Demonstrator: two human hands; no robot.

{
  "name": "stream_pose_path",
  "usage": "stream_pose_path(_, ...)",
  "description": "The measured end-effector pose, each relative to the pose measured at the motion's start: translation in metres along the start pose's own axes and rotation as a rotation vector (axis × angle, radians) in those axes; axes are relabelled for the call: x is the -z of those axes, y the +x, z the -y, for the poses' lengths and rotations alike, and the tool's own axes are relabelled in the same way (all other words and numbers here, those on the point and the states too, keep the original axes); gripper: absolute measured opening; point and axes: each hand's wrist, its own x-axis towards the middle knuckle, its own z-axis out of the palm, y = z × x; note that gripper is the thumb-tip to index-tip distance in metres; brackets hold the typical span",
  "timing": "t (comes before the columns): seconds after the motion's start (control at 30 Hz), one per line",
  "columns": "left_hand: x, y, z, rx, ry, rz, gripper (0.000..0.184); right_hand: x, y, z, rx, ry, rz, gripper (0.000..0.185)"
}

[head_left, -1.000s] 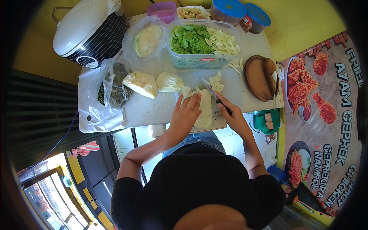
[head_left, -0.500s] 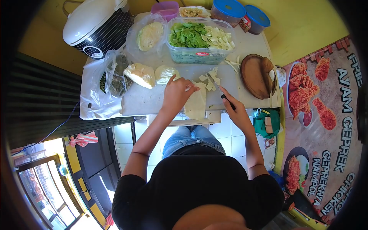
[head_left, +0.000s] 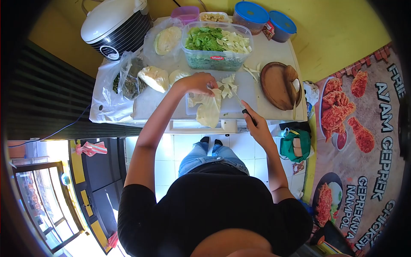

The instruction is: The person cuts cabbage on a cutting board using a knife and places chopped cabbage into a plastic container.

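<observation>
My left hand (head_left: pixel 201 84) is closed on the upper end of a pale cabbage leaf (head_left: pixel 209 110), which hangs toward the near edge of a pale cutting board (head_left: pixel 191 109). In my right hand (head_left: pixel 258 127) is a knife (head_left: pixel 248 115) with a black handle. Its blade points up and left, touching or just beside the cut cabbage pieces (head_left: pixel 228 88). Partly behind my left hand lies a cut cabbage (head_left: pixel 178 76).
A clear tub (head_left: pixel 218 62) of chopped greens and cabbage stands behind the board. Right of it is a wooden mortar (head_left: pixel 274 88) with a pestle. Bagged cabbage (head_left: pixel 167 40), a wrapped pale bundle (head_left: pixel 154 78) and a rice cooker (head_left: pixel 115 28) are at the left.
The head view has shifted a little. My left hand has turned lower and flatter over the leaf, which now spreads out to the left. The knife remains in my right hand.
</observation>
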Motion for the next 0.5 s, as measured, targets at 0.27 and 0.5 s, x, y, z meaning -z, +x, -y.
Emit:
stream_pose_path(0.27, -0.004, 0.002, 0.011, -0.054, -0.401, 0.103, 0.039, 0.003, -0.001, -0.001, 0.016, 0.014, 0.009, 0.045)
stream_pose_path(0.5, -0.018, -0.020, -0.018, 0.041, -0.096, -0.303, 0.037, -0.008, -0.003, 0.000, -0.023, 0.014, 0.087, 0.045)
